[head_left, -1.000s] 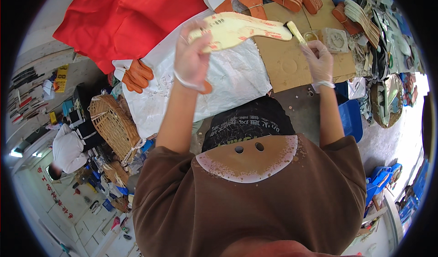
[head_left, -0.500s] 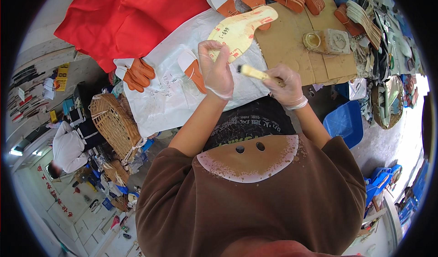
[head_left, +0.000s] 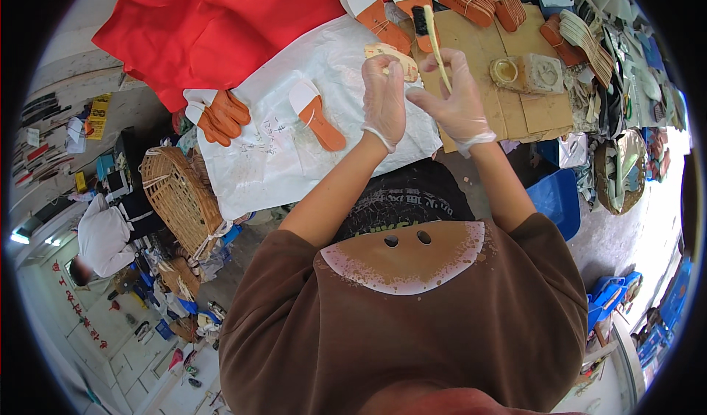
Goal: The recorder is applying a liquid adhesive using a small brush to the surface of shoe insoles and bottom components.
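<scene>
Both hands wear thin clear gloves and are raised over the near edge of the worktable. My left hand (head_left: 384,104) is closed on a pale yellow sole-shaped sheet (head_left: 394,55), which is tilted so that it looks foreshortened. Just to its right, my right hand (head_left: 460,98) grips a flat brush (head_left: 433,41) with a light handle, its black bristles pointing up and away. Left of my hands, a brown insole with a white heel (head_left: 318,114) lies on white sheeting (head_left: 254,168). Beyond them are more tied insoles (head_left: 379,21).
A red cloth (head_left: 199,28) covers the far left. Cardboard (head_left: 479,113) lies to the right, bearing a round pot (head_left: 504,71) and a cloudy block-shaped container (head_left: 541,74). Off the table are a wicker basket (head_left: 177,194) and a blue bin (head_left: 556,201). Another person (head_left: 103,238) is at far left.
The yellow sheet has turned from face-on to steeply tilted, and my left hand has moved right. The brush has swung from pointing left to upright, bristles away from me.
</scene>
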{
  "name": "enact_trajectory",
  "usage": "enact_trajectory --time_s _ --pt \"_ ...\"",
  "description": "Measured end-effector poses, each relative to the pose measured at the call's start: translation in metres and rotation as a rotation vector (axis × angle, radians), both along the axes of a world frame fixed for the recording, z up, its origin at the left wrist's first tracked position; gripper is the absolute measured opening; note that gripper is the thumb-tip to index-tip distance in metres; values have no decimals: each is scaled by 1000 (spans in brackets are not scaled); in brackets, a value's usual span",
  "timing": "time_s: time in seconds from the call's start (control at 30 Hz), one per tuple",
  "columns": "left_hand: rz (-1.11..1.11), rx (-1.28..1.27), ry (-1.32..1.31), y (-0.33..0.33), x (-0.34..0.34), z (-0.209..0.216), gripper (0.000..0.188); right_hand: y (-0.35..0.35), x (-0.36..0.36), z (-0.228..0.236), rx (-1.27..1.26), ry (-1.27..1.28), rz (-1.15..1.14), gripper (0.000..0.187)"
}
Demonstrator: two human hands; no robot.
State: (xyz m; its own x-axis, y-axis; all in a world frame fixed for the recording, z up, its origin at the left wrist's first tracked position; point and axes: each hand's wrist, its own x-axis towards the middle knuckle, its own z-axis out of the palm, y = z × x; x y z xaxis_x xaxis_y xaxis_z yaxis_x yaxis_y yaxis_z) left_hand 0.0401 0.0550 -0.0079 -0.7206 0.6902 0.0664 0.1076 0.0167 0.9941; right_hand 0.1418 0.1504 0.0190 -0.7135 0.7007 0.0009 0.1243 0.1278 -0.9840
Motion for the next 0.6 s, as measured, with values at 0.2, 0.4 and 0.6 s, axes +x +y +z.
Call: enact_trajectory --time_s 0.2,0.4,0.6 --pt "-140 -135 -57 0 -10 18 56 31 -23 -21 196 59 -161 45" --pt "-84 -728 584 -17 -38 -12 61 80 -18 -25 63 -36 -163 41" --pt "-417 -504 -441 -25 -30 -38 47 86 -10 -34 -50 -6 -78 40"
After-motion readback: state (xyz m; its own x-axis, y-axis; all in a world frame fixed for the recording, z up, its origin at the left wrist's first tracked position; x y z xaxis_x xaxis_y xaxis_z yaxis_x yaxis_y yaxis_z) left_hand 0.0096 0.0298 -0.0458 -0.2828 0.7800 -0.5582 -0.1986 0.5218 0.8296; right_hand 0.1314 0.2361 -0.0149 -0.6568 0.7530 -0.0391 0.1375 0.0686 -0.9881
